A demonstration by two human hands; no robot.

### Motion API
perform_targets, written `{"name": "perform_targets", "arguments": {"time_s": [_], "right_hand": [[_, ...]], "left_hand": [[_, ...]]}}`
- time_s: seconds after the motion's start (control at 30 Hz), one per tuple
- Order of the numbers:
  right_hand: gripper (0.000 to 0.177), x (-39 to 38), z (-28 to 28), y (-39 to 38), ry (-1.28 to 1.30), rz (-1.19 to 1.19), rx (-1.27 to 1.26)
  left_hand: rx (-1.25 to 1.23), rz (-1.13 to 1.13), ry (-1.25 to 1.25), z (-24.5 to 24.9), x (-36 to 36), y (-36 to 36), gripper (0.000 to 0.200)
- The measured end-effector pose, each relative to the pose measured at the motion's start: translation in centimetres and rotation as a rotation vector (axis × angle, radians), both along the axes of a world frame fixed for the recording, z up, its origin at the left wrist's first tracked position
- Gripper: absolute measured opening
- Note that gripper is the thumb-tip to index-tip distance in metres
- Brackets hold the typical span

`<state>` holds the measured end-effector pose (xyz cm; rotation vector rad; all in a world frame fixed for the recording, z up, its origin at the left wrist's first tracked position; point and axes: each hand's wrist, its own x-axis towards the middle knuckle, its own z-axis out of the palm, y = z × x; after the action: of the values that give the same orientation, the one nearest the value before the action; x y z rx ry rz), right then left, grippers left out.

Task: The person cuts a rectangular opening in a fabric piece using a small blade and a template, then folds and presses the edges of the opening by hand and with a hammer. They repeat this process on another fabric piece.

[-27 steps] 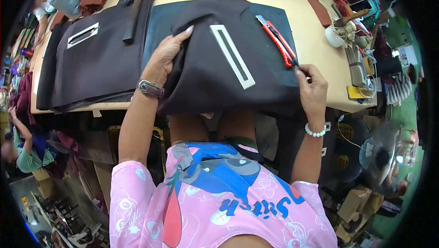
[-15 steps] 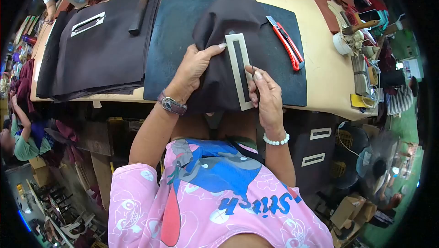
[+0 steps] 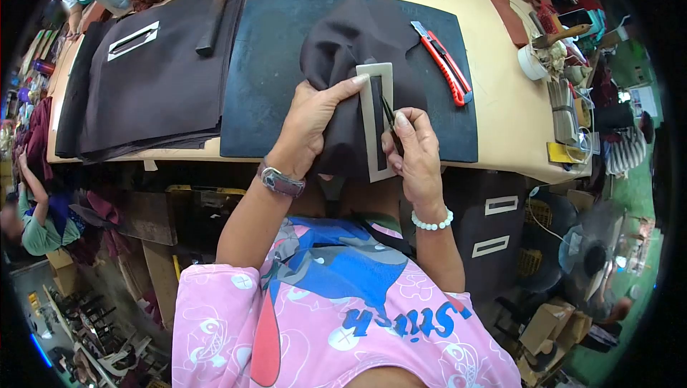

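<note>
Two hands on one dark brown fabric panel [image 3: 333,48] now: 0.9 s ago the right hand [image 3: 418,150] was out by the mat's right edge, near the red utility knife [image 3: 445,70]; it has since come across to the off-white rectangular frame [image 3: 383,70] on the panel. Its fingers are pinched nearly closed around a slim dark pointed tool [image 3: 388,113] (tweezers or snips, too small to tell), tip up at the right side of the frame's slot. Left hand [image 3: 309,120] has its thumb pressed on the frame's upper left edge, other fingers curled at the bunched fabric, partly hidden; grip there looks half closed. Panel and frame sit over the near part of the dark cutting mat [image 3: 268,52], on the desk [image 3: 512,120]. Knife still lies on the mat, untouched. For the work in hand, this reads as left steadying, right doing fine work at the slot; whether the tip touches fabric, can't tell.
</note>
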<state>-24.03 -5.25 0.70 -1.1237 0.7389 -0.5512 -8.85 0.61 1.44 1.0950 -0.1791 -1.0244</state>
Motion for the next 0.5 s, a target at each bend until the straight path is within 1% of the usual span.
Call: {"name": "perform_targets", "arguments": {"time_s": [0.13, 0.33, 0.5], "right_hand": [[0.019, 0.1, 0.4, 0.0, -0.044, 0.016, 0.026], [0.018, -0.1, 1.2, 0.3, -0.093, 0.046, 0.098], [0.017, 0.0, 0.9, 0.4, -0.108, 0.055, 0.114]], "left_hand": [[0.061, -0.01, 0.028, 0.0, -0.7, 0.9, 0.038], [0.024, -0.062, 0.006, 0.8, -1.4, 1.7, 0.029], [0.012, -0.056, -0.008, 0.9, -1.6, 2.0, 0.028]]}}
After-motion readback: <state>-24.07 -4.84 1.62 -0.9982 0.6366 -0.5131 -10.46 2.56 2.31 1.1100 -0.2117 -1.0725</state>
